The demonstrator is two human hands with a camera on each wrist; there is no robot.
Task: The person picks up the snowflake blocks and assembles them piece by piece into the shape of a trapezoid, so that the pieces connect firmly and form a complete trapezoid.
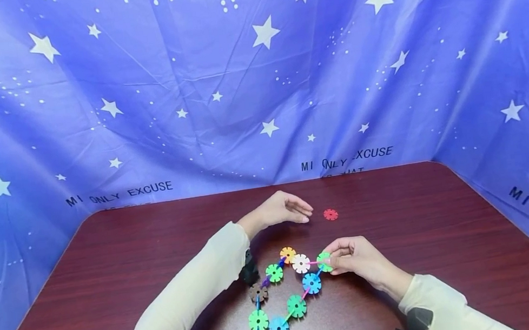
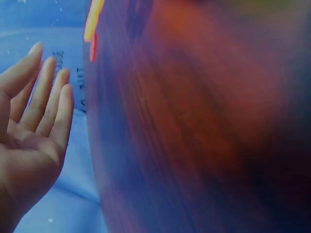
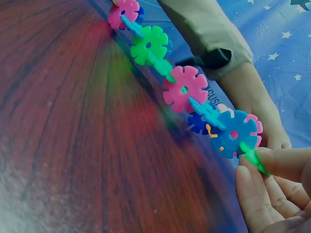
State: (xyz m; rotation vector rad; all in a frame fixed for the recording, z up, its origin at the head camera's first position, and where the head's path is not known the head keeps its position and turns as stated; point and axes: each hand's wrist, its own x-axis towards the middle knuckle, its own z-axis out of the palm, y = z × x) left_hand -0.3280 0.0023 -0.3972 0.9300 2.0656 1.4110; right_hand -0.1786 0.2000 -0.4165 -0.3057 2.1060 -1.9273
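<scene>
A chain of colourful notched plastic discs (image 1: 296,306), slotted into one another, makes a narrow loop over the front of the table. My right hand (image 1: 361,263) pinches a green disc (image 1: 322,259) at the loop's far right corner between thumb and fingers. In the right wrist view this green disc (image 3: 254,159) joins a blue disc (image 3: 234,133). Beyond the loop, my left hand (image 1: 283,209) hovers with loosely bent fingers, holding nothing. Just right of its fingertips a loose red disc (image 1: 331,214) lies flat on the table. The loop's near end is cut off by the head view's lower edge.
The dark red wooden table (image 1: 131,245) has its far edge against a blue curtain (image 1: 222,137) printed with white stars. More of this curtain hangs along both sides. A dark wrist device (image 1: 419,321) sits on the right sleeve.
</scene>
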